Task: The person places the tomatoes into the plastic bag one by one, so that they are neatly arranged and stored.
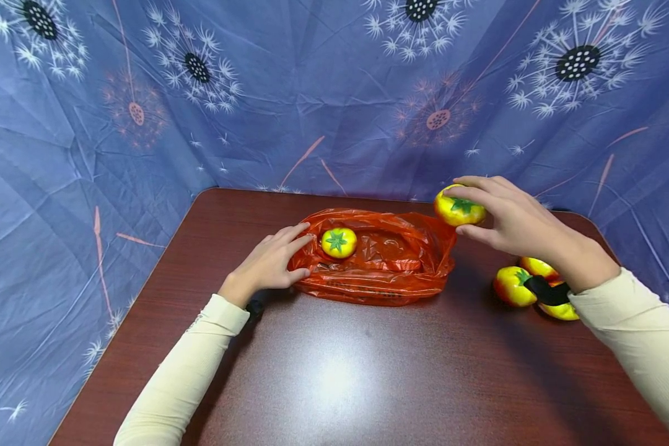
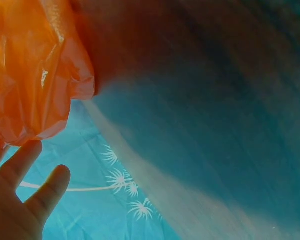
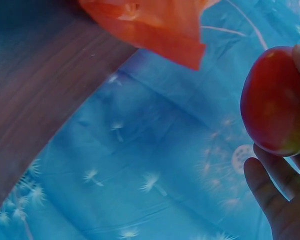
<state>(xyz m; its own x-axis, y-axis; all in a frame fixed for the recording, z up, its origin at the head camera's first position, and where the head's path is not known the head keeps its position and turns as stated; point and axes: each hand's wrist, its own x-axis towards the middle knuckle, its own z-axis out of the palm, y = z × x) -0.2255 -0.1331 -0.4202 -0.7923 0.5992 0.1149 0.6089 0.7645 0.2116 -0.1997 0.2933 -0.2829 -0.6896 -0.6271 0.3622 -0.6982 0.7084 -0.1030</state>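
A red plastic bag (image 1: 379, 291) lies on the table with its mouth spread upward. Inside, toward its left end, sits a yellow tomato (image 1: 339, 243) with a green star-shaped calyx. My left hand (image 1: 270, 260) is at the bag's left edge, fingers extended and touching the plastic; in the left wrist view its fingertips meet the orange-looking bag (image 2: 35, 75). My right hand (image 1: 513, 217) holds another tomato (image 1: 458, 207), yellow and red, between thumb and fingers, raised near the bag's right end. The right wrist view shows the red underside of this tomato (image 3: 275, 100).
Several more yellow-red tomatoes (image 1: 514, 286) are grouped at the right, partly hidden by my right wrist and its black strap (image 1: 547, 290). The brown table (image 1: 334, 371) ends against a blue curtain (image 1: 323, 93) with dandelion prints.
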